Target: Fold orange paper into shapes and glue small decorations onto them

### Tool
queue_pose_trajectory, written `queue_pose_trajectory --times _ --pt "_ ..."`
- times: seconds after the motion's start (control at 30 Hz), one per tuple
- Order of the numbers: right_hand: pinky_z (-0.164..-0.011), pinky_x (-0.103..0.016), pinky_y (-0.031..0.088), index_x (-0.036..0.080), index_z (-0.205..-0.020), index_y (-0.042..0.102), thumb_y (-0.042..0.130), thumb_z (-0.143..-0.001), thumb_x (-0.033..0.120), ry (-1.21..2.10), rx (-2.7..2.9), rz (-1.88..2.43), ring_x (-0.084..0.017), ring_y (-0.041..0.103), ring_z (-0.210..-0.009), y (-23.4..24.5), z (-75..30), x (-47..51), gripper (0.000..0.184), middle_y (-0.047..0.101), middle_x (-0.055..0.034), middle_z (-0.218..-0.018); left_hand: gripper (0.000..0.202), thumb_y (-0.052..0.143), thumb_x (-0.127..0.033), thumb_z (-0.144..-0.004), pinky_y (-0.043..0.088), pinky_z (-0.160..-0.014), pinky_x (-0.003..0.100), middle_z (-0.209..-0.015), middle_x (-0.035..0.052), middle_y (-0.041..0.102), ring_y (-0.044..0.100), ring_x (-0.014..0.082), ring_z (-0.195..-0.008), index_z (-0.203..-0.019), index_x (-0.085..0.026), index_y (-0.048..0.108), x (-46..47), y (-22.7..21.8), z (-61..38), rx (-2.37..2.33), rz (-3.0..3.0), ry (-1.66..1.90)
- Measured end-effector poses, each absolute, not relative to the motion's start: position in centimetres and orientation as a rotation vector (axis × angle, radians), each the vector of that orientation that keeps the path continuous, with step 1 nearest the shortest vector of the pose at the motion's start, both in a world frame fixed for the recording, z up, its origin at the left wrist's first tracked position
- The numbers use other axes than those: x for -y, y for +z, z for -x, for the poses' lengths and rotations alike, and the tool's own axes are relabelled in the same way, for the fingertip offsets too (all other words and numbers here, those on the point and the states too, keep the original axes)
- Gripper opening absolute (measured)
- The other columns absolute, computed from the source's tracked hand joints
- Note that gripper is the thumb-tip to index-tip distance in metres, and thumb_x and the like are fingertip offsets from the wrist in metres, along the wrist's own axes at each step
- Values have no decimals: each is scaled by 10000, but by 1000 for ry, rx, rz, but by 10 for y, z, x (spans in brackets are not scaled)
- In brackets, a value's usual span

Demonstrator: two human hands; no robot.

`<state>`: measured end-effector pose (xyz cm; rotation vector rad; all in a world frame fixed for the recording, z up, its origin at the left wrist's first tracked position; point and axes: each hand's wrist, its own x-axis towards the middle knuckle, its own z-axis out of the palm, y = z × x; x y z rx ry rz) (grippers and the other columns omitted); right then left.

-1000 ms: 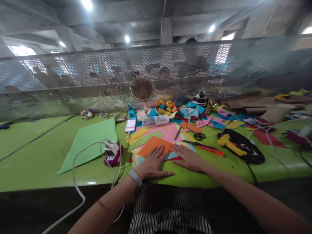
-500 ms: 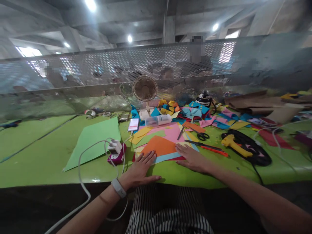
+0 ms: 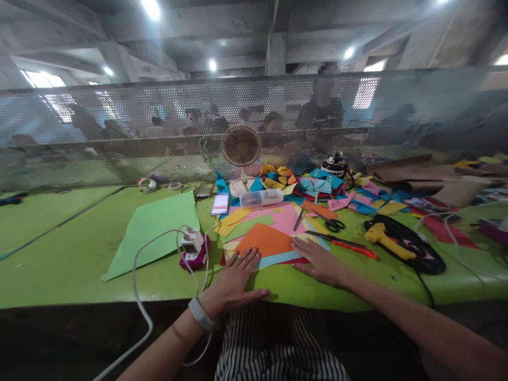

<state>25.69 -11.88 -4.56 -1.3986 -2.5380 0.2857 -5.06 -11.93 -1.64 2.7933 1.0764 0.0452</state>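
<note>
My left hand (image 3: 234, 280) lies flat with fingers spread on the green table's near edge, its fingertips touching the lower corner of an orange paper sheet (image 3: 265, 241). My right hand (image 3: 317, 259) rests flat and open on the right side of the same stack, over red and blue sheets (image 3: 278, 258). A white band is on my left wrist. Pink paper (image 3: 283, 217) and yellow and green sheets lie under and behind the orange sheet.
A large green sheet (image 3: 154, 227) lies to the left. A white charger on a magenta block (image 3: 193, 248) trails a cable. Scissors (image 3: 331, 225), an orange knife (image 3: 353, 247), a yellow glue gun (image 3: 383, 238), a bottle (image 3: 262, 197) and a small fan (image 3: 241, 148) stand behind. A mesh screen (image 3: 119, 132) backs the table.
My left hand has slid back from the middle of the orange sheet toward the table's near edge. My right hand has stayed flat on the stack's right side. The view shifted slightly.
</note>
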Motion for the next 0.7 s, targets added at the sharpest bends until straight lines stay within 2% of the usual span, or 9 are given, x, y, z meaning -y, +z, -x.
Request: queue_pose_trajectory --times 0.2,0.3,0.37,0.43,0.5,0.53,0.6,0.7 --pt "-1140 -509 162 187 -1417 372 275 -925 589 284 2570 1435 -258 304 -1362 -44 -256 132 643 343 -85 -1466 815 311 -703 -846 61 -1153 454 -1546 59 125 117 234 -1419 -1484 -234 118 125 -11 57 -1014 -2777 34" --pt "-1125 -513 194 196 -1362 466 310 -918 587 231 2551 1414 -266 377 -1323 -42 -255 136 612 441 -95 -1409 811 330 -699 -845 61 -1156 443 -1545 45 117 119 229 -1417 -1485 -263 90 123 -7 61 -952 -2757 36" --pt "-1113 -503 222 214 -1283 558 332 -924 562 201 2521 1373 -262 478 -1246 -38 -252 129 548 554 -93 -1313 806 341 -695 -844 67 -1157 433 -1543 41 126 127 231 -1415 -1485 -279 85 121 -6 63 -913 -2735 36" --pt "-1058 -460 328 228 -1172 640 340 -932 532 213 2433 1395 -247 583 -1113 -33 -247 114 490 653 -78 -1180 805 349 -699 -839 59 -1156 436 -1541 41 134 128 238 -1413 -1483 -288 98 118 -5 64 -892 -2725 35" --pt "-897 -379 474 215 -1082 676 361 -915 550 241 2279 1524 -232 640 -970 -27 -238 94 489 694 -77 -1066 805 350 -705 -835 51 -1154 444 -1540 42 137 124 240 -1413 -1482 -289 113 116 -5 65 -886 -2729 37" --pt "-833 -356 501 198 -1087 667 373 -903 566 236 2237 1565 -227 649 -919 -26 -231 85 506 692 -87 -1049 803 349 -706 -834 50 -1154 447 -1539 43 138 124 238 -1414 -1481 -289 120 115 -6 65 -883 -2734 38" --pt "-859 -348 487 155 -1156 619 390 -885 589 192 2182 1607 -239 620 -985 -26 -218 70 561 653 -124 -1113 795 346 -705 -836 53 -1153 445 -1539 44 141 128 233 -1414 -1479 -286 137 114 -8 65 -880 -2740 39" --pt "-1052 -423 324 101 -1346 445 382 -881 595 92 2149 1638 -297 417 -1265 -37 -200 64 682 486 -183 -1342 787 343 -705 -837 61 -1153 445 -1538 44 142 131 230 -1414 -1475 -282 160 113 -9 65 -882 -2747 23"
